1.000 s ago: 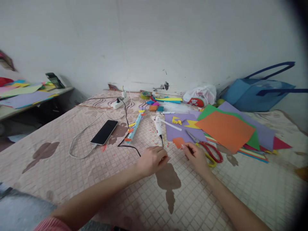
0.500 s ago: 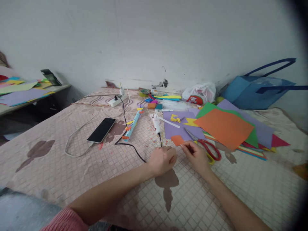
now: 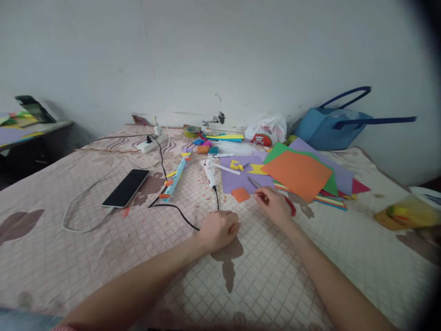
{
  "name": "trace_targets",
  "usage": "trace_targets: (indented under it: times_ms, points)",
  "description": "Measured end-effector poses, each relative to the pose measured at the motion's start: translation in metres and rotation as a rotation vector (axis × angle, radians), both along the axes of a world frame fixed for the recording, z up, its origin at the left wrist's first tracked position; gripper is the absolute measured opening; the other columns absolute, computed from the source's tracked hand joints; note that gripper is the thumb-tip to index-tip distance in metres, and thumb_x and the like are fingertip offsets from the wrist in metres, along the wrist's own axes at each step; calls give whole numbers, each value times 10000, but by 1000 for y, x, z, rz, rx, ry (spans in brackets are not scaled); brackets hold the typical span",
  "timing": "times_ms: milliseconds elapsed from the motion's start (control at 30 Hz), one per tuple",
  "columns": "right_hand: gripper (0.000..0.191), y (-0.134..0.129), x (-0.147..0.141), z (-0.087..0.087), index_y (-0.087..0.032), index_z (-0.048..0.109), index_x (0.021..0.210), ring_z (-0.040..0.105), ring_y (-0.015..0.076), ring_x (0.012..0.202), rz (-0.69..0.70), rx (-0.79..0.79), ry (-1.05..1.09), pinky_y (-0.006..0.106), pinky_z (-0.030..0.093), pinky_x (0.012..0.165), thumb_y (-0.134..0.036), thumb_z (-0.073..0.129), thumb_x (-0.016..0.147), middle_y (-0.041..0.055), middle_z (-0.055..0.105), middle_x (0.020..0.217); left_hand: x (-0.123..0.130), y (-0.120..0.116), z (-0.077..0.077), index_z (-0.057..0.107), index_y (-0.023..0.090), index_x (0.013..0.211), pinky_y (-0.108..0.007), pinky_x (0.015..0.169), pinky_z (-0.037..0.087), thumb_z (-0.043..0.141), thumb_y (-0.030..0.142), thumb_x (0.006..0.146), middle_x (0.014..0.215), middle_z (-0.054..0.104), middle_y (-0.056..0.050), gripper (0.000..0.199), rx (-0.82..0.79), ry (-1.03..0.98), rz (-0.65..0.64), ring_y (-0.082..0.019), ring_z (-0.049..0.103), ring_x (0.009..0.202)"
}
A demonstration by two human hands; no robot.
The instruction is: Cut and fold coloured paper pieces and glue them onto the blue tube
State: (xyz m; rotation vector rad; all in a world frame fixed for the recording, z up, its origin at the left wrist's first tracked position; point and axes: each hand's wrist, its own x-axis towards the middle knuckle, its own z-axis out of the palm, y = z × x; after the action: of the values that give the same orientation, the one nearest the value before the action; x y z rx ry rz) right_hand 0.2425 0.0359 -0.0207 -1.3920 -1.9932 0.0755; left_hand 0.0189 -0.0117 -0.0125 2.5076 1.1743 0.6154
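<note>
My left hand (image 3: pixel 219 230) rests on the tablecloth, its fingers curled into a loose fist. Whatever it may hold is hidden. My right hand (image 3: pixel 274 208) lies over the handles of a pair of scissors (image 3: pixel 254 183), with thumb and fingers bent together. Whether anything is between them does not show. The blades point away, onto a purple sheet (image 3: pixel 229 181), and part of a red handle peeks out behind the hand. A small orange paper square (image 3: pixel 240 195) lies just left of my right fingertips. Beyond my left hand lies a white glue gun (image 3: pixel 209 174).
Left are a decorated light-blue strip (image 3: pixel 176 179), a phone (image 3: pixel 126 188) and a power strip (image 3: pixel 151 143). Cords cross the cloth. Orange paper (image 3: pixel 298 174) tops stacked sheets at right, before a blue bag (image 3: pixel 332 128). A blurred yellowish object (image 3: pixel 406 214) is at far right.
My right hand has moved away from the orange square to the right, over the scissors' handles. The square stays on the table. My left hand keeps its fist. The view has swung right.
</note>
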Motion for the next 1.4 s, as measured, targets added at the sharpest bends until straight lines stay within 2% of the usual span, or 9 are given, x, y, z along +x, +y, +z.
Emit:
trace_targets:
  times_ms: [167,300,767,867,967,1067,1133,1267,1400]
  points:
    - [265,-4,-19,-8,-204,604,1085,549,244,1056,142,-12,-149,403,452,913,-191,520,835,92,622,1092,0,1,-1,333,171,588,-236,513,202,459,209,804,577,460,27,254,-3,3,-17,-101,420,559]
    - [370,-1,-32,-13,-178,562,1208,510,238,1151,148,-53,-206,403,428,972,-171,511,841,113,587,1222,2,-2,-1,335,171,588,-236,512,208,458,205,812,584,463,26,258,-2,0,-40,-101,416,558]
    - [190,-2,-35,-9,-189,647,892,604,240,876,63,24,-207,390,474,788,-165,459,875,90,682,883,1,-4,0,372,171,567,-238,508,224,513,187,777,589,448,26,253,-74,-90,-51,-102,413,559]
    - [207,-7,-32,-4,-199,641,928,609,240,913,51,94,-136,401,485,812,-149,449,871,90,681,931,2,-3,1,382,173,582,-222,518,264,564,236,762,557,435,41,264,-254,-305,53,-94,410,540]
    - [251,-19,-33,0,-222,634,1024,630,215,944,123,205,-22,384,503,846,-147,440,884,78,683,1006,3,4,1,480,173,722,-218,513,338,575,397,775,604,521,24,249,-679,-710,129,-101,480,541]
    - [306,-32,-37,0,-236,613,1116,623,203,1007,245,286,-41,371,497,894,-115,466,876,73,673,1089,2,15,1,550,138,864,-222,517,387,485,542,812,751,621,-65,413,-1092,-1095,183,-130,582,628]
    - [333,-37,-41,-1,-242,610,1134,614,203,1031,335,295,-75,373,493,908,-94,478,867,71,670,1107,0,20,1,576,123,858,-211,521,392,528,548,792,789,628,-80,433,-1168,-1200,196,-124,593,647]
    - [283,-42,-49,4,-254,627,1094,590,209,1072,380,184,74,386,481,928,-142,491,872,71,640,1158,-5,24,0,596,125,826,-180,520,381,702,339,688,740,606,-23,276,-1042,-1193,191,-74,535,592]
    - [241,-43,-56,10,-226,592,1097,623,184,888,251,-173,533,334,515,777,-309,478,902,74,643,1035,-8,25,0,596,123,802,-182,523,389,646,313,725,717,589,-11,211,-918,-1063,178,-72,514,583]
